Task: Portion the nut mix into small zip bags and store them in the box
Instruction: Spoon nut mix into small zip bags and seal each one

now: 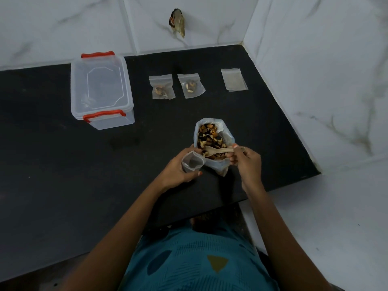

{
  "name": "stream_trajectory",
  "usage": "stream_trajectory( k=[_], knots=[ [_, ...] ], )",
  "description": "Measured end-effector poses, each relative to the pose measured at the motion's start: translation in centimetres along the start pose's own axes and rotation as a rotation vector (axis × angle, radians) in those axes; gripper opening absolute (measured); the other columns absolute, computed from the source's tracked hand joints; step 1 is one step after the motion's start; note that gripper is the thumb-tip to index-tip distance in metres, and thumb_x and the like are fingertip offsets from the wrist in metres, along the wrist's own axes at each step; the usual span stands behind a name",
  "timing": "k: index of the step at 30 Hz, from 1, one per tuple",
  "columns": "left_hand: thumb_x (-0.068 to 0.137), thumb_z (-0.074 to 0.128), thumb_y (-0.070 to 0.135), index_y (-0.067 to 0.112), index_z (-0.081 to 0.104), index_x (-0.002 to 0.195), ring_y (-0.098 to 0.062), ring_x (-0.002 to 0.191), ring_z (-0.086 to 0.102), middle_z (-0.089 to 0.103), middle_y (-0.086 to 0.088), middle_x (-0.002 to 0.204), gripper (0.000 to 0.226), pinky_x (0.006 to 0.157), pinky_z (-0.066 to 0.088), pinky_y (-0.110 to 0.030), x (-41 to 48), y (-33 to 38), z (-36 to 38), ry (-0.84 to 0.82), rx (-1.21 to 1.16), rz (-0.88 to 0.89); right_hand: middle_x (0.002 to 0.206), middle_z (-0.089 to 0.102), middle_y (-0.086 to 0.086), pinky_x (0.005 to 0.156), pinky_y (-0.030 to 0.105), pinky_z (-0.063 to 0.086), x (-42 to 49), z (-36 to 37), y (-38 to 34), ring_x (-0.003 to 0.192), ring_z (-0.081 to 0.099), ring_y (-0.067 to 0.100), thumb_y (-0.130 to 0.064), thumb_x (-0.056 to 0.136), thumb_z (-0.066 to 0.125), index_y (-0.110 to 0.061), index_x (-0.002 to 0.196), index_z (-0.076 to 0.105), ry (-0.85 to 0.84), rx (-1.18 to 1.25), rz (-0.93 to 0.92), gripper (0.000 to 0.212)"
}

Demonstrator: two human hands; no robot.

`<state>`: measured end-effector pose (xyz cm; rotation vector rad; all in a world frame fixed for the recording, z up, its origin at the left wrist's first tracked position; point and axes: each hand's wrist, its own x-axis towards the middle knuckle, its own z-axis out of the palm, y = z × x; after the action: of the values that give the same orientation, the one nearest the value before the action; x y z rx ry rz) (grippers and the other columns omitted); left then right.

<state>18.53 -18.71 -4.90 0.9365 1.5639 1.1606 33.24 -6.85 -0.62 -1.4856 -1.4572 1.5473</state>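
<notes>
A big clear bag of nut mix (212, 139) stands open on the black counter (63, 164). My left hand (178, 171) grips a small empty zip bag (192, 161), mouth open, just left of the big bag. My right hand (246, 162) pinches a pale wooden spoon (218, 149) whose bowl lies in the nuts. Two filled small zip bags (161, 87) (191, 86) lie further back. An empty flat zip bag (234, 79) lies to their right. The clear storage box (101, 91) with red latches stands closed at the back left.
Marble-tiled walls (315, 59) close off the counter at the back and right. The counter's front edge runs diagonally near my body. A small dark object (178, 22) sticks to the back wall.
</notes>
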Motion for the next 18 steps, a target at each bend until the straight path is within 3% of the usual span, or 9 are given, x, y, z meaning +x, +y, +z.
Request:
stream_trajectory(
  k=[7, 10, 14, 18],
  knots=[
    [0.077, 0.070, 0.002, 0.032, 0.047, 0.119, 0.028, 0.114, 0.029, 0.036, 0.036, 0.119, 0.056, 0.093, 0.030, 0.001, -0.1, -0.1, -0.2, -0.006, 0.037, 0.019, 0.067, 0.061, 0.002, 0.057, 0.018, 0.045, 0.5, -0.6, 0.0, 0.056, 0.053, 0.004, -0.016, 0.094, 0.051, -0.010, 0.080, 0.063, 0.027, 0.080, 0.052, 0.019],
    [0.077, 0.070, 0.003, 0.030, 0.047, 0.122, 0.026, 0.113, 0.031, 0.035, 0.036, 0.119, 0.057, 0.090, 0.032, 0.003, -0.1, 0.0, -0.3, 0.006, 0.029, 0.006, 0.067, 0.061, 0.002, 0.060, 0.019, 0.046, 0.2, -0.3, 0.2, 0.059, 0.054, 0.005, -0.015, 0.094, 0.051, -0.011, 0.078, 0.063, 0.004, 0.025, 0.025, 0.020],
    [0.077, 0.071, 0.005, 0.031, 0.046, 0.122, 0.010, 0.112, 0.045, 0.042, 0.028, 0.120, 0.057, 0.087, 0.041, -0.005, -0.1, 0.2, -0.3, 0.009, 0.024, -0.003, 0.067, 0.061, 0.000, 0.063, 0.020, 0.046, -0.3, 0.4, 0.3, 0.060, 0.055, 0.005, -0.015, 0.094, 0.050, -0.013, 0.076, 0.062, -0.022, -0.076, -0.051, 0.021],
    [0.077, 0.070, 0.002, 0.027, 0.047, 0.122, 0.019, 0.107, 0.045, 0.042, 0.029, 0.118, 0.057, 0.086, 0.041, -0.004, -0.3, 0.3, -0.2, 0.019, -0.005, 0.000, 0.066, 0.061, 0.000, 0.062, 0.019, 0.046, -0.5, 0.4, 0.0, 0.060, 0.055, 0.005, -0.015, 0.094, 0.050, -0.014, 0.076, 0.062, -0.024, -0.096, -0.062, 0.021]
  ],
)
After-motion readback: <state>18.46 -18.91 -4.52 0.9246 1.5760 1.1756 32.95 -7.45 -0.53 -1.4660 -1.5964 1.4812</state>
